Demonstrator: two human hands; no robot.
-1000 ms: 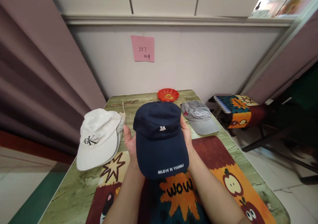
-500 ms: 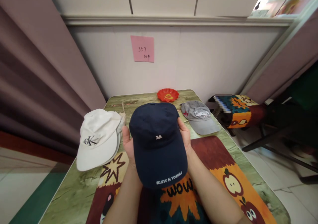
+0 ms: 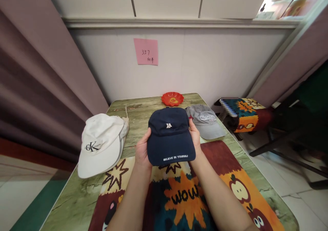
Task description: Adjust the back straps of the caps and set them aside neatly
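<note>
Between my two hands is a navy baseball cap point(image 3: 169, 132) with a white LA mark on its front and white lettering along the brim. My left hand point(image 3: 143, 149) grips its left side, thumb on the outside edge. On the opposite side, my right hand point(image 3: 195, 137) holds the cap, most fingers tucked behind it. To the left on the table sits a white cap point(image 3: 99, 144) with a CK mark, other pale caps showing behind it. A grey cap point(image 3: 205, 121) lettered "Always" lies just right of my right hand, brim facing me.
A red scalloped dish point(image 3: 172, 98) stands at the table's back edge. A patterned mat point(image 3: 217, 159) covers the near part of the wood-look table point(image 3: 69, 190). A stool point(image 3: 246, 114) and a dark chair frame are at right. A pink note point(image 3: 146, 51) is on the wall.
The navy cap has moved slightly right and its brim has tipped up, so it looks shorter and more of the mat shows below. Both hands still hold it.
</note>
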